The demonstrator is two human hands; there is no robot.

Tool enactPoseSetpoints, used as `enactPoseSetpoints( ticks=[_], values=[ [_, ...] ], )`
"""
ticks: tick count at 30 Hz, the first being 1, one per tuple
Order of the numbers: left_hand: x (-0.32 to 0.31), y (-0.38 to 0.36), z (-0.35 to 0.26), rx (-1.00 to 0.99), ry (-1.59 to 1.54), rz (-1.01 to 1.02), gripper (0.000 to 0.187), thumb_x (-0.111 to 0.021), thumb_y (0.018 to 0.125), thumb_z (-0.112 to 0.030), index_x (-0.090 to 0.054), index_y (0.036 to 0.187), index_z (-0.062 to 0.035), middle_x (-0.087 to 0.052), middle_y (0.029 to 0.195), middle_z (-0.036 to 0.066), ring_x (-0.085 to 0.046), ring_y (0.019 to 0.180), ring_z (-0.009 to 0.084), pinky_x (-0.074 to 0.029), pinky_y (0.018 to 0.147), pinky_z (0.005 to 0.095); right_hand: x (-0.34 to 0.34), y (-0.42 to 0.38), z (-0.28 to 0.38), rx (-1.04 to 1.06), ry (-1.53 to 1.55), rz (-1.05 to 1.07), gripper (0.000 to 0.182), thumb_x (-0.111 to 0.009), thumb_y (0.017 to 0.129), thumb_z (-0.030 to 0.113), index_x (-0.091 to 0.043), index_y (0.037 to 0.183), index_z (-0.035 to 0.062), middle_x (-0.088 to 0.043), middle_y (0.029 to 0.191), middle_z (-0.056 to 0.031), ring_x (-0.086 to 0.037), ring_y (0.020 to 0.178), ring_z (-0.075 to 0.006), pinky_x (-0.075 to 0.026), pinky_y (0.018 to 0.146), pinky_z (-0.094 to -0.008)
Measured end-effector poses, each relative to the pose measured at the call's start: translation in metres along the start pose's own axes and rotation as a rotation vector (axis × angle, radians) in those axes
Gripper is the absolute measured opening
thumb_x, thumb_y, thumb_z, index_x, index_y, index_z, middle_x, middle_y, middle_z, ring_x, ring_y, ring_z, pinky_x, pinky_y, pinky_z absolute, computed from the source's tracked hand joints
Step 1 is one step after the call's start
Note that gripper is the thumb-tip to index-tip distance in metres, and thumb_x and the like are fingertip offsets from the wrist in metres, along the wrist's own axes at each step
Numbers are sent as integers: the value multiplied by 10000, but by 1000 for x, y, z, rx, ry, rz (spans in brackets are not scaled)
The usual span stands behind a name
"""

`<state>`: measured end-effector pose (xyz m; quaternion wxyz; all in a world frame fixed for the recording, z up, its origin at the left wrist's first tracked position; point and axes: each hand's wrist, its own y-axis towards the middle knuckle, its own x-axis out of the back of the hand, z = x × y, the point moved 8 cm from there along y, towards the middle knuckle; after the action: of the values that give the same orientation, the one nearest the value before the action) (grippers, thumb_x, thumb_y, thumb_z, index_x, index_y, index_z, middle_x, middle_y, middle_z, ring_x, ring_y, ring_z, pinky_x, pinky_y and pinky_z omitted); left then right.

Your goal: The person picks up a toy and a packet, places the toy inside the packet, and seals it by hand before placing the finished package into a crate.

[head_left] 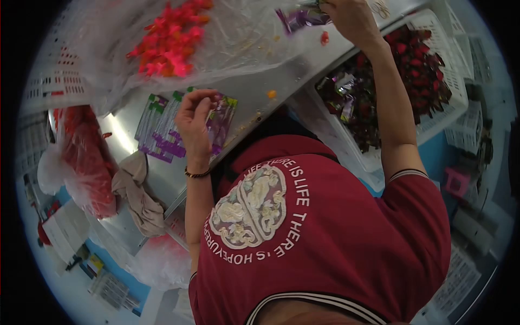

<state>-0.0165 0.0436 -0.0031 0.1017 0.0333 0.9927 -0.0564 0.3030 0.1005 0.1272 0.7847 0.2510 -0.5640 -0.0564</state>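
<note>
My left hand (194, 116), with a dark beaded bracelet at its wrist, hovers over or rests on flat purple-and-green printed packets (160, 130) spread on the metal table. Its fingers are curled, thumb near the index finger; whether something small is between them is not clear. At the top edge, my right hand (349, 19) is closed on the end of a shiny purple packet (303, 19), partly cut off by the view. Bright red and orange small pieces (173, 40) lie heaped on clear plastic sheeting beyond my left hand. A single red piece (325, 38) lies below the purple packet.
A white crate (457, 103) full of dark, shiny filled packets (401, 81) stands beneath my right forearm. A loose orange piece (272, 94) sits near the table edge (244, 132). At left are a beige cloth (138, 189), a plastic bag of red pieces (86, 157) and a white basket (59, 76).
</note>
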Motion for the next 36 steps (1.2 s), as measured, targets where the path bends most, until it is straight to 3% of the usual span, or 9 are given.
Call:
enactPoseSetpoints(
  ticks=[5, 7, 11, 13, 15, 19, 24, 34, 36],
  values=[
    [17, -3, 13, 39, -21, -34, 104, -551, 923, -41, -630, 986, -16, -657, 951, 52, -600, 834, 107, -465, 736, 220, 62, -99, -121, -625, 53, 9, 226, -627, 852, 210, -663, 968, 19, -630, 705, -137, -650, 681, -191, -493, 639, -312],
    [21, 0, 17, 63, 1, -57, 101, -554, 923, -46, -631, 980, -17, -656, 937, 45, -595, 819, 97, -460, 719, 210, 68, -149, -150, -769, 62, 28, 263, -630, 837, 241, -661, 967, 14, -652, 746, -141, -667, 706, -232, -502, 653, -367],
    [21, -1, 16, 27, 40, -51, 97, -554, 926, -54, -633, 968, -17, -648, 907, 32, -575, 784, 73, -447, 694, 189, 48, -214, -153, -689, -190, -23, 208, -605, 842, 205, -669, 986, 70, -661, 793, -140, -671, 749, -272, -514, 646, -394],
    [22, -4, 16, 32, 40, -58, 97, -552, 927, -55, -633, 965, -17, -646, 902, 31, -570, 777, 69, -445, 691, 187, 16, -234, -129, -567, -535, 99, 138, -570, 838, 161, -652, 914, 81, -674, 865, -125, -668, 767, -284, -530, 631, -399],
    [24, -7, 14, -1, 78, -71, 100, -545, 929, -50, -632, 965, -15, -645, 901, 36, -568, 781, 74, -445, 702, 191, -42, -268, -124, -506, -636, 364, 64, -546, 813, 124, -600, 825, 92, -671, 864, -102, -665, 744, -282, -543, 613, -403],
    [29, -17, 12, -27, 152, -90, 104, -538, 929, -41, -631, 964, -11, -643, 899, 37, -565, 785, 80, -449, 719, 200, -95, -319, -86, -384, -553, 449, 66, -550, 778, 119, -575, 827, 81, -651, 860, -102, -657, 763, -270, -541, 597, -391],
    [34, -24, 15, -26, 162, -87, 107, -536, 924, -18, -630, 971, -4, -641, 906, 31, -568, 815, 83, -447, 748, 203, -67, -333, -81, -461, -560, 533, 126, -561, 770, 124, -572, 884, 74, -638, 892, -112, -644, 822, -263, -538, 607, -385],
    [40, -28, 15, -84, 231, -84, 111, -548, 919, -10, -631, 992, -8, -638, 918, 24, -574, 814, 85, -456, 732, 210, -90, -354, -49, -355, -307, 770, 148, -561, 782, 145, -582, 877, 34, -644, 832, -135, -639, 815, -322, -525, 682, -428],
    [41, -28, 1, -182, 507, -103, 106, -575, 907, -24, -631, 997, -21, -640, 907, 25, -574, 809, 91, -459, 715, 227, -96, -343, -41, -448, -264, 1276, 234, -621, 770, 218, -619, 891, 18, -654, 795, -161, -646, 804, -342, -524, 695, -427]
  ],
)
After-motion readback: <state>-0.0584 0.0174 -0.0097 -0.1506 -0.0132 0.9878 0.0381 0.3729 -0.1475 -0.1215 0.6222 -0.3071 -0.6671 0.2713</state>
